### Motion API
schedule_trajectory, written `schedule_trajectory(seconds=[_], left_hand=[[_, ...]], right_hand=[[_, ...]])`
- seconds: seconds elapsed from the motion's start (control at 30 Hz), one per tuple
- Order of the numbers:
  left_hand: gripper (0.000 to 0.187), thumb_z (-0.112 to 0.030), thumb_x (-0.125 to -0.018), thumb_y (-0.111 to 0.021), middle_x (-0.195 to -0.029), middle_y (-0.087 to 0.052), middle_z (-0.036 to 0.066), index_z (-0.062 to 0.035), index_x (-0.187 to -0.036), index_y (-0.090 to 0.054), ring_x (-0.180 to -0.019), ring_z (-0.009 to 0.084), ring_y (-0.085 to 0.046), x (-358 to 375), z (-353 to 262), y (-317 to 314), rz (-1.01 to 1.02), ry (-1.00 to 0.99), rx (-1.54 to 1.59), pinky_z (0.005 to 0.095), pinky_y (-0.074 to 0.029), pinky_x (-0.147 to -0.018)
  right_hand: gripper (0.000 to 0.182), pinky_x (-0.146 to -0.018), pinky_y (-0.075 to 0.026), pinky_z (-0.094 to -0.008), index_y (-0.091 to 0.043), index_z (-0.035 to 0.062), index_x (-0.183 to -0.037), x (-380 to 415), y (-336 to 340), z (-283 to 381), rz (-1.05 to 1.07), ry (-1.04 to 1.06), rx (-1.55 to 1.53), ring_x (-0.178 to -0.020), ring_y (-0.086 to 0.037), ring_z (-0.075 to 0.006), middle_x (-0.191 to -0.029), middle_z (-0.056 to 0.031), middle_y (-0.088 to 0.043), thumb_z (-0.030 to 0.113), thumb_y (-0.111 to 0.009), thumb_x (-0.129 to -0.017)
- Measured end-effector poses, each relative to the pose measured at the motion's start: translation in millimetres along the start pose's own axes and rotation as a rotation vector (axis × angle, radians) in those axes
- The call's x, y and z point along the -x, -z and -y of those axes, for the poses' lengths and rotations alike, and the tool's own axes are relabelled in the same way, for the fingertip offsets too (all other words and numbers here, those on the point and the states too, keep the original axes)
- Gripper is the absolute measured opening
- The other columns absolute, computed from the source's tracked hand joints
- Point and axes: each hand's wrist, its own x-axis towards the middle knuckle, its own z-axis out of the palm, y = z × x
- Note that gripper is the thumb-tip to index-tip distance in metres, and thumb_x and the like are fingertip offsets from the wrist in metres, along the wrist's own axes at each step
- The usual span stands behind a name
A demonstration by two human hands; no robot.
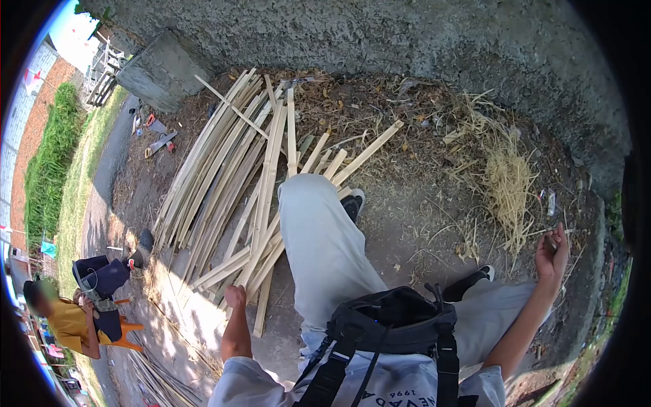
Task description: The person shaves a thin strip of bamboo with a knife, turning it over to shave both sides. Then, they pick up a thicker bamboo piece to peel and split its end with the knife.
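My left hand [235, 296] is closed at the near end of a long pale bamboo strip [268, 173], which slants up across other strips. My right hand [553, 252] is off to the far right with its fingers curled around a small dark object [550, 243]; its kind is too small to make out. Left of my bent knee lies a big pile of long, split bamboo strips [215, 159]. Shorter strips [366, 152] stick out past my knee, partly hidden by my leg.
A heap of fine shavings [507, 180] lies on the dirt at right. A rough wall [380, 41] runs along the far side. Saws [160, 144] rest at upper left. Another person in a yellow top [71, 329] sits on an orange chair [127, 332]. A black bag [393, 319] hangs at my waist.
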Motion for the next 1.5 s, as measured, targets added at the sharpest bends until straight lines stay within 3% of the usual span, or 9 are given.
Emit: schedule_trajectory(seconds=[0.43,0.53,0.63,0.83,1.03,1.13,1.23,1.33,1.5], left_hand=[[0.022,-0.016,-0.077,-0.059,-0.093,-0.069,0.022,-0.0008,-0.09,-0.069,-0.09,0.0387,-0.067,3,-17,12,0.04,-0.147,-0.279,0.0477,-0.052,-0.081],[0.025,-0.015,-0.086,-0.05,-0.093,-0.067,0.024,-0.0001,-0.085,-0.07,-0.089,0.0378,-0.066,2,-16,5,-0.046,-0.262,-0.316,0.0494,-0.052,-0.077],[0.025,-0.013,-0.087,-0.048,-0.095,-0.069,0.021,-0.0025,-0.089,-0.071,-0.091,0.0386,-0.066,-2,-15,2,-0.021,-0.326,-0.382,0.0491,-0.052,-0.079],[0.041,-0.02,-0.093,-0.035,-0.096,-0.067,0.022,-0.0002,-0.086,-0.069,-0.095,0.0403,-0.064,-19,1,-7,0.045,-0.304,-0.327,0.0501,-0.051,-0.078],[0.034,-0.026,-0.092,-0.046,-0.099,-0.066,0.025,-0.0005,-0.097,-0.067,-0.095,0.0436,-0.063,-3,-2,13,-0.004,-0.029,-0.056,0.0506,-0.05,-0.08],[0.037,-0.031,-0.088,-0.059,-0.101,-0.066,0.025,-0.0002,-0.108,-0.064,-0.096,0.0441,-0.062,-1,2,14,-0.056,-0.062,-0.114,0.0496,-0.049,-0.083],[0.047,-0.038,-0.083,-0.067,-0.101,-0.066,0.023,-0.0006,-0.112,-0.062,-0.097,0.0424,-0.062,-2,20,4,-0.084,-0.409,0.074,0.048,-0.048,-0.086],[0.046,-0.031,-0.074,-0.076,-0.099,-0.066,0.023,0.0011,-0.105,-0.062,-0.096,0.0371,-0.063,-15,43,-11,0.173,-0.37,0.123,0.0452,-0.048,-0.084],[0.048,-0.022,-0.07,-0.079,-0.1,-0.067,0.021,-0.0033,-0.112,-0.063,-0.096,0.0374,-0.064,3,24,10,0.072,-0.254,0.063,0.0445,-0.049,-0.085]], right_hand=[[0.012,-0.064,-0.056,-0.0239,-0.057,0.0042,-0.083,2,-2,-1,-0.023,0.029,0.003,-0.054,-0.054,-0.0074,-0.064,0.0008,-0.056,0.007,-0.058,-0.095],[0.012,-0.063,-0.056,-0.024,-0.057,0.004,-0.083,5,-4,-1,-0.042,0.038,0.01,-0.054,-0.055,-0.0073,-0.064,0.001,-0.057,0.007,-0.058,-0.095],[0.013,-0.063,-0.056,-0.0244,-0.057,0.004,-0.082,4,-1,-1,-0.031,0.032,-0.001,-0.054,-0.055,-0.0074,-0.064,0.0012,-0.057,0.008,-0.058,-0.094],[0.014,-0.064,-0.055,-0.0237,-0.057,0.005,-0.081,11,-9,-2,-0.046,0.031,0.02,-0.054,-0.055,-0.0075,-0.063,0.0016,-0.056,0.009,-0.058,-0.095],[0.016,-0.064,-0.055,-0.0231,-0.056,0.0059,-0.079,10,-11,-2,-0.046,0.014,0.004,-0.054,-0.054,-0.0077,-0.061,0.0022,-0.054,0.009,-0.058,-0.095],[0.017,-0.064,-0.056,-0.0236,-0.056,0.0055,-0.078,9,-12,-3,-0.073,0.016,0.014,-0.053,-0.054,-0.0082,-0.061,0.002,-0.054,0.008,-0.059,-0.095],[0.018,-0.063,-0.056,-0.0238,-0.056,0.0051,-0.077,6,-8,-4,-0.012,-0.001,0.008,-0.053,-0.054,-0.0085,-0.06,0.0016,-0.053,0.008,-0.059,-0.094],[0.018,-0.063,-0.056,-0.0237,-0.056,0.0048,-0.076,7,-10,-5,0.016,-0.005,0.01,-0.054,-0.054,-0.0092,-0.06,0.0011,-0.053,0.008,-0.059,-0.094],[0.018,-0.063,-0.056,-0.0239,-0.056,0.0045,-0.076,8,-13,-7,-0.025,-0.009,0.01,-0.054,-0.055,-0.01,-0.06,0.0004,-0.054,0.008,-0.06,-0.094]])
